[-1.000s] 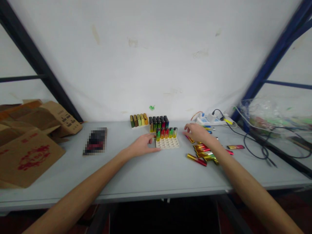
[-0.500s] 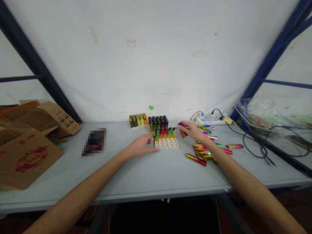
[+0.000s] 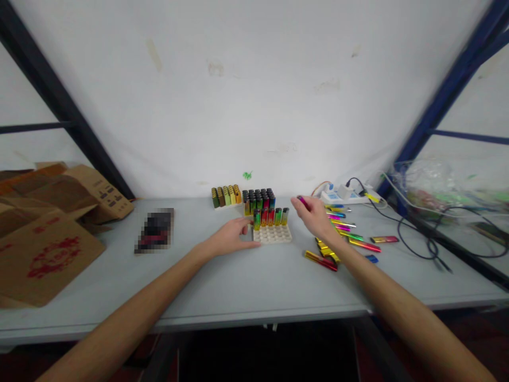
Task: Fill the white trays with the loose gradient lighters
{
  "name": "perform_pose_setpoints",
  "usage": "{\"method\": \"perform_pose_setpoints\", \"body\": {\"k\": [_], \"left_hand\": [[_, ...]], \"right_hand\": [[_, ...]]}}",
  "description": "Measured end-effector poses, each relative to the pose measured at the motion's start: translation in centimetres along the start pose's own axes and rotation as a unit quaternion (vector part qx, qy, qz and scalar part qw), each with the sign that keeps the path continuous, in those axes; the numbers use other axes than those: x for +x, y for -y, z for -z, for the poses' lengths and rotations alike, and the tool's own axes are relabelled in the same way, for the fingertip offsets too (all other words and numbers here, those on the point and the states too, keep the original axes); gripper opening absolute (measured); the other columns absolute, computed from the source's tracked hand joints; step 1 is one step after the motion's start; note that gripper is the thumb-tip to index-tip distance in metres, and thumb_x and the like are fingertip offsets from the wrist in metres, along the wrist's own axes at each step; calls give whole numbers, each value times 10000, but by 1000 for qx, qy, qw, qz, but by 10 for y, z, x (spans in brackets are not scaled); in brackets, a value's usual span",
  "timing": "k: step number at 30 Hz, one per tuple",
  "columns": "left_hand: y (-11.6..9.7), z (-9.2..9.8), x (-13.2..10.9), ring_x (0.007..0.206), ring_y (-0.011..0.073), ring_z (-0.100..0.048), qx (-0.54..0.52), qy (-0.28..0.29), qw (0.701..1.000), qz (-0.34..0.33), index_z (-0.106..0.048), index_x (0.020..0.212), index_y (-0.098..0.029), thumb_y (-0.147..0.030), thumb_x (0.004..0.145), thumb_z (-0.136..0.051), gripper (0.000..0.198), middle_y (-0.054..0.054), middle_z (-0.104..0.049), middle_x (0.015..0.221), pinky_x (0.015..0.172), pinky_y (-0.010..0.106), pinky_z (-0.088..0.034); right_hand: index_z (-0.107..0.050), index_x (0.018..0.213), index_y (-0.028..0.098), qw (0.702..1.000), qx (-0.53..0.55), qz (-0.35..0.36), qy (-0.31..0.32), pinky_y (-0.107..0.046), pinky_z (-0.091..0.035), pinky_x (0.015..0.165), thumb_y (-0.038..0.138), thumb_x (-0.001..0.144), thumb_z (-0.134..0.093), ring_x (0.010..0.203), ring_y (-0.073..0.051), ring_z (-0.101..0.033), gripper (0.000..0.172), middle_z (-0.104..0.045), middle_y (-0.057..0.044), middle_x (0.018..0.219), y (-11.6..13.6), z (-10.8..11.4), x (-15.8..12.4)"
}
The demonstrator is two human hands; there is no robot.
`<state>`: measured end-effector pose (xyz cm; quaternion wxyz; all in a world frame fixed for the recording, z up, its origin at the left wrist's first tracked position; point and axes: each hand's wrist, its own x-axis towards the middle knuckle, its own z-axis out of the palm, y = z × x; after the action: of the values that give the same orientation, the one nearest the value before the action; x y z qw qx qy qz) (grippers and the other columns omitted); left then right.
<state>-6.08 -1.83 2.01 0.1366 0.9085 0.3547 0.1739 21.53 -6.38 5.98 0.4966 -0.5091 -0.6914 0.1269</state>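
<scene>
A white tray of holes (image 3: 274, 234) lies in the middle of the table, with a row of coloured lighters (image 3: 271, 217) upright along its back. My left hand (image 3: 230, 235) holds the tray at its left end, thumb along the front edge and fingers curled at the side. My right hand (image 3: 315, 216) is raised to the right of the tray, apart from it. A lighter with a purple end (image 3: 303, 200) is pinched in it, mostly hidden by the fingers. Below and beside that hand lies a pile of shiny lighters (image 3: 326, 249).
Behind the tray stand a block of black-topped lighters (image 3: 259, 199) and a yellow-green block of lighters (image 3: 226, 196). A power strip (image 3: 342, 197) and dark cables (image 3: 427, 241) lie at the right. Cardboard boxes (image 3: 59, 254) and a pixelated dark item (image 3: 155, 231) are at the left.
My right hand has drawn back to the right from the tray with the lighter in it, and its fingers now cover more of the lighter. The left hand stays at the tray.
</scene>
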Motion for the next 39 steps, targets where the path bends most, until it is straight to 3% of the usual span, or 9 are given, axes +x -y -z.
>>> {"method": "perform_pose_setpoints", "body": {"k": [9,14,17,20,25,31,39], "left_hand": [[-1,0,0,716,204,-550,-5,3,1000,2,-630,989,-167,-727,787,-670,597,21,-589,823,655,301,-395],[0,0,0,719,207,-556,-7,0,1000,-3,-633,1004,-172,-716,791,-671,585,21,-595,826,660,301,-398],[1,-1,0,700,197,-540,-8,-3,1000,-6,-627,952,-180,-726,780,-673,574,13,-582,800,645,294,-391],[0,-1,0,694,194,-534,-7,-8,1000,-8,-625,949,-180,-718,782,-677,566,8,-574,788,641,293,-385],[-2,0,0,702,200,-539,-10,-5,1000,-5,-627,1001,-171,-696,797,-678,565,9,-570,792,638,296,-382],[-2,0,-1,732,211,-556,-10,4,1000,-2,-645,1043,-165,-698,794,-675,589,30,-602,839,671,305,-405],[0,-2,-1,728,216,-565,1,-2,1000,0,-607,922,-190,-719,796,-665,547,26,-603,826,663,303,-403]], "right_hand": [[-390,609,224,997,-44,-14,63,-262,-229,531,407,886,-444,560,-117,-355,336,-366,41,567,2,-22,-11],[-410,656,222,996,-51,-2,74,-259,-271,557,518,974,-454,585,-123,-387,436,-410,43,598,5,-22,-12],[-520,847,210,993,-57,17,102,-257,-357,631,506,1026,-431,657,-146,-497,357,-552,25,709,6,-22,-13],[-550,1030,200,987,-64,55,136,-276,-427,733,422,1067,-384,772,-173,-578,280,-631,-21,862,6,-25,-16],[-611,937,177,964,-114,176,164,-288,-455,824,418,1065,-420,901,-195,-594,332,-639,-104,988,6,-31,-19],[-649,958,186,967,-155,118,163,-243,-394,641,441,1038,-518,642,-149,-567,297,-669,-31,778,-3,-34,-17],[-625,1032,150,944,-226,92,220,-270,-430,710,329,1048,-535,783,-187,-658,201,-731,-105,942,-9,-51,-11]]}}
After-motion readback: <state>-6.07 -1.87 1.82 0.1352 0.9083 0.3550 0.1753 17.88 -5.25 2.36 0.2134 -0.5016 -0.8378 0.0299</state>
